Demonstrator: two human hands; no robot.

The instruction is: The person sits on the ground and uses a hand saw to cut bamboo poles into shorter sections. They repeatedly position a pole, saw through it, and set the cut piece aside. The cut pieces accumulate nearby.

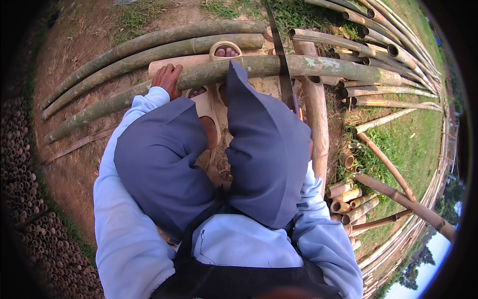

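A thick green bamboo pole (214,71) lies crosswise in front of my knees. My left hand (168,79) is closed over it, left of my feet, with the fingers bent around its top. A handsaw (280,47) crosses the pole to the right of my knees, its dark blade pointing away from me. The blade touches the pole or runs in a cut; I cannot tell which. The saw's handle drops behind my right knee, where my right hand (311,148) shows only as a sliver beside its cuff. That hand's grip on the handle is mostly hidden.
Light sandals (203,107) are on my feet, close to the pole. A pale log (315,114) stretches along my right side under the pole. Two more poles (164,37) lie beyond. Cut bamboo lengths (353,199) pile up at right, and stacked pieces (50,244) fill the left.
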